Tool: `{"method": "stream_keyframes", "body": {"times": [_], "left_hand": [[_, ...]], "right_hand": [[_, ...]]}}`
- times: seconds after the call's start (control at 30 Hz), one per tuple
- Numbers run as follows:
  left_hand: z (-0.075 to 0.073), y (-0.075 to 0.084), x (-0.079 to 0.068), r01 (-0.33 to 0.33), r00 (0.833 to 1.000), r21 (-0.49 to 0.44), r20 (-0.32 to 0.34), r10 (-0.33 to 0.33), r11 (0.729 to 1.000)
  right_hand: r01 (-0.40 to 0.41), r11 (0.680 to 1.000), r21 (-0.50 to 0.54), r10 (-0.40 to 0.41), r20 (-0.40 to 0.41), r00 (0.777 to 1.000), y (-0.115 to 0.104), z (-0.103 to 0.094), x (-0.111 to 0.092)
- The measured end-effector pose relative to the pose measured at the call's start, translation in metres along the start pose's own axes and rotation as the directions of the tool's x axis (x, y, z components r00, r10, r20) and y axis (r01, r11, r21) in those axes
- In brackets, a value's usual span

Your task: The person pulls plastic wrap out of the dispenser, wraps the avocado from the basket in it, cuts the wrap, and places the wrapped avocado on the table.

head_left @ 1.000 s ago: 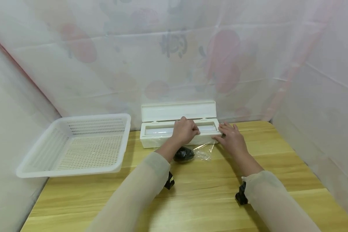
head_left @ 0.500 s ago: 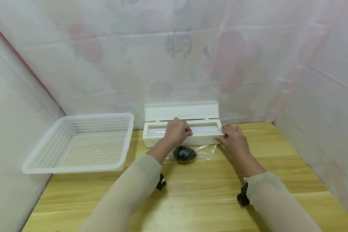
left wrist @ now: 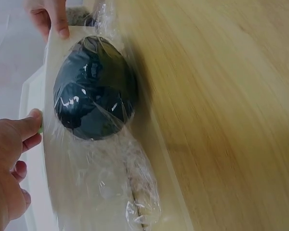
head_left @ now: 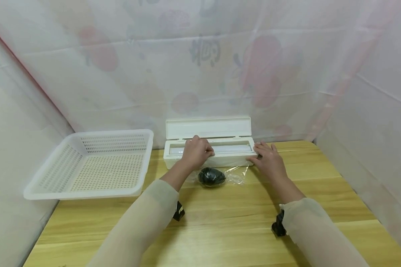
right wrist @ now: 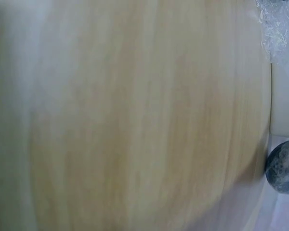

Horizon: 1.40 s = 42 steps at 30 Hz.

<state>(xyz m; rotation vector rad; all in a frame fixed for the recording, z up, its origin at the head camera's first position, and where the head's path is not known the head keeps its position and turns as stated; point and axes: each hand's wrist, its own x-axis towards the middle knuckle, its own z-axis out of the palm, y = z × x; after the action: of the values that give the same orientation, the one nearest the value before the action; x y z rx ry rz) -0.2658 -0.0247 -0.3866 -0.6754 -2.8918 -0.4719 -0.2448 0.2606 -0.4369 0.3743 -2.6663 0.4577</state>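
A white cling film dispenser box (head_left: 230, 161) stands at the table's back, its lid (head_left: 208, 128) up, a film roll (head_left: 234, 148) inside. At its front edge my left hand (head_left: 195, 152) pinches a small green slider (left wrist: 40, 126) between thumb and fingers. My right hand (head_left: 270, 160) grips the box's right end, thumb on the front, fingers over the top. In front of the box lies a dark, egg-shaped thing, like an avocado (left wrist: 94, 89), under clear cling film (left wrist: 103, 180). The right wrist view mostly misses the right hand.
A white perforated plastic basket (head_left: 142, 177) stands to the left of the box. Close by the box's right end is a dark round thing (right wrist: 282, 167). A printed curtain (head_left: 140, 81) hangs behind the wooden table (head_left: 220, 230).
My left hand has slid left along the box's front edge, uncovering more of the film roll and the dark wrapped thing. My right hand keeps its hold on the box end.
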Motion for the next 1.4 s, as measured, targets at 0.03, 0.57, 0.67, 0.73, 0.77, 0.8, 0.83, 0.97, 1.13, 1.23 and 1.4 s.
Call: {"method": "stream_keyframes", "body": {"times": [0.03,0.57,0.67,0.73,0.77,0.8,0.83,0.97,1.13,1.23,1.4], "left_hand": [[-0.001,-0.001,0.000,-0.003,1.000,0.002,-0.003,0.003,1.000],[-0.011,-0.027,-0.013,0.019,1.000,0.031,-0.012,-0.019,0.999],[-0.015,-0.033,-0.015,0.033,0.999,0.038,0.001,-0.033,0.999],[-0.017,-0.037,-0.017,0.033,0.999,0.043,0.012,-0.033,0.999],[-0.018,-0.038,-0.017,0.032,0.999,0.043,0.014,-0.033,0.999],[-0.019,-0.040,-0.018,0.034,0.999,0.046,0.015,-0.034,0.998],[-0.019,-0.042,-0.020,0.037,0.999,0.054,0.016,-0.038,0.998],[-0.022,-0.051,-0.025,0.040,0.999,0.065,0.004,-0.040,0.997],[-0.029,-0.059,-0.031,0.021,1.000,0.069,0.006,-0.021,0.997],[-0.035,-0.065,-0.034,0.026,0.999,0.109,0.027,-0.029,0.994],[-0.045,-0.073,-0.036,0.025,0.998,0.158,0.059,-0.035,0.987]], "right_hand": [[0.001,1.000,0.002,-0.001,-0.004,1.000,0.000,0.000,0.000],[0.008,1.000,-0.024,-0.008,0.005,1.000,0.003,-0.002,0.002],[0.002,1.000,-0.026,-0.002,0.001,1.000,0.006,-0.003,0.001],[0.001,1.000,-0.025,-0.001,-0.005,1.000,0.007,-0.003,0.001],[0.002,1.000,-0.024,-0.002,-0.008,1.000,0.007,-0.003,0.001],[0.005,1.000,-0.024,-0.006,-0.011,1.000,0.007,-0.002,0.001],[0.012,1.000,-0.025,-0.013,-0.013,1.000,0.007,-0.001,0.001],[0.034,0.999,-0.026,-0.035,-0.032,0.999,0.004,0.004,0.002],[0.039,0.999,-0.024,-0.040,-0.042,0.998,0.001,0.005,0.003],[0.029,0.999,-0.018,-0.029,-0.013,0.999,0.001,0.002,0.004],[-0.017,1.000,-0.013,0.017,0.016,1.000,0.003,-0.005,0.004]]}}
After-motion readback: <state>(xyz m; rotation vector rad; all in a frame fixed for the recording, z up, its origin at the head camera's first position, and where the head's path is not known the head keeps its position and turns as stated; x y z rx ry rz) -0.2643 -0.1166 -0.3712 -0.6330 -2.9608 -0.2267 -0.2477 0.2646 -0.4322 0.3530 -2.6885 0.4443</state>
